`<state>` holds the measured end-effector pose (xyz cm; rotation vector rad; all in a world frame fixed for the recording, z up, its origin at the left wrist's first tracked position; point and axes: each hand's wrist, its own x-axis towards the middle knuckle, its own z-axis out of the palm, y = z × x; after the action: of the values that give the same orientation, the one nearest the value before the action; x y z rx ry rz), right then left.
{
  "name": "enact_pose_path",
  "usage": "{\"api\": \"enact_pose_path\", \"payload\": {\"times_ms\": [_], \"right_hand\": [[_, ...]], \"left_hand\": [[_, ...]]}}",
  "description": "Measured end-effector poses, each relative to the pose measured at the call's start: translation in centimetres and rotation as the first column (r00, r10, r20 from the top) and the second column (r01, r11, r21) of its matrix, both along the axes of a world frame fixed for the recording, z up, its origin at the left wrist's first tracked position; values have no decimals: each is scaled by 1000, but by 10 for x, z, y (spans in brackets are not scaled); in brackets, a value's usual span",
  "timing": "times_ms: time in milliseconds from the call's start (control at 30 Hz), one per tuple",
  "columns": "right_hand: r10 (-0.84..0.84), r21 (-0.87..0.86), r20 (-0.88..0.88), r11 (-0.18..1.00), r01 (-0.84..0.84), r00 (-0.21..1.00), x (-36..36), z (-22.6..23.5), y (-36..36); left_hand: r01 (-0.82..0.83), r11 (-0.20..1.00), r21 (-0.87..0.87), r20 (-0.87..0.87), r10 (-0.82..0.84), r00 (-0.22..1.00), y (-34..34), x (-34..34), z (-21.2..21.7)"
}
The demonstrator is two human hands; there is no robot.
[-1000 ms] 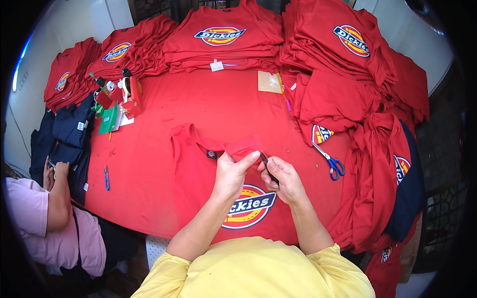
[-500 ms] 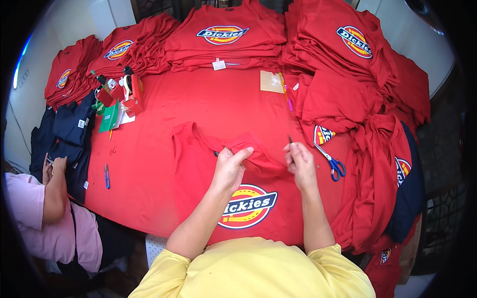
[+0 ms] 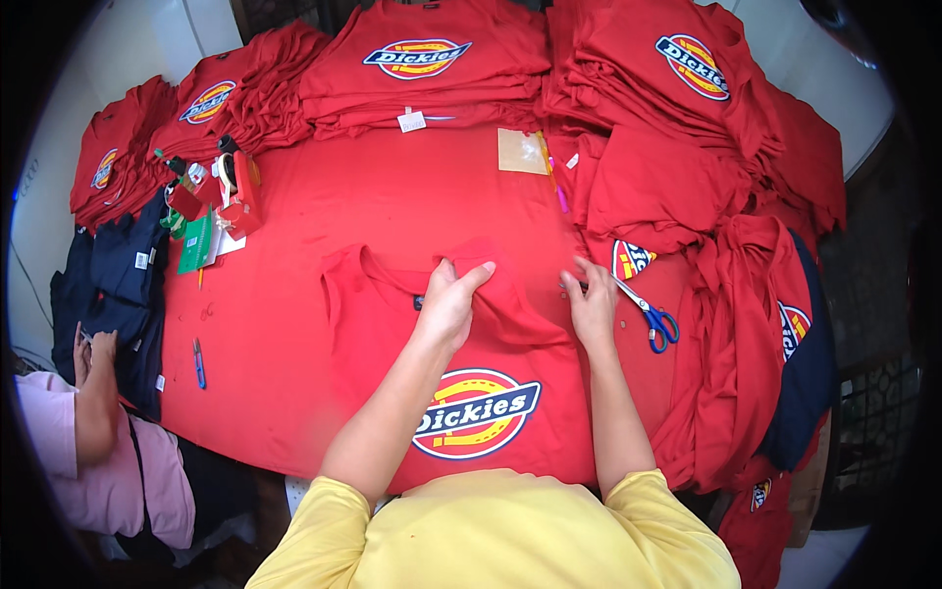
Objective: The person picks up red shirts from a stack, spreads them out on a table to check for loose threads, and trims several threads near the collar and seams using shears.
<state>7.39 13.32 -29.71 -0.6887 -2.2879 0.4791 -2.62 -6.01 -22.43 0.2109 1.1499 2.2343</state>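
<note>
A red T-shirt [image 3: 383, 294] with a yellow, red and navy printed logo lies before me, its neckline away from me. My left hand [image 3: 449, 302] is closed on the cloth near the shoulder and neckline, thumb on top, lifting a fold. To the right of that fold, my right hand [image 3: 593, 300] is curled with a small dark object between thumb and fingers; too little of it shows to tell its kind. Blue-handled scissors [image 3: 655, 322] lie just right of this hand, partly on red cloth.
Stacks of red shirts [image 3: 422, 93] line the far edge, with heaped red shirts [image 3: 721, 363] at right. At left are a red tape dispenser [image 3: 240, 201], a green notebook [image 3: 199, 240], blue snips [image 3: 199, 363] and navy garments [image 3: 128, 260], handled by a co-worker's hand [image 3: 95, 358].
My right hand has opened its fingers somewhat, and the dark pointed tip above it has swung down beside the fingers. My left hand keeps its hold on the shirt. The view has shifted slightly.
</note>
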Motion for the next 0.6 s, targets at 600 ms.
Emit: {"api": "enact_pose_path", "payload": {"times_ms": [600], "right_hand": [[-103,301,451,953,-42,887,-136,12,7]], "left_hand": [[-596,240,-766,-633,-123,764,-192,-124,-83]]}}
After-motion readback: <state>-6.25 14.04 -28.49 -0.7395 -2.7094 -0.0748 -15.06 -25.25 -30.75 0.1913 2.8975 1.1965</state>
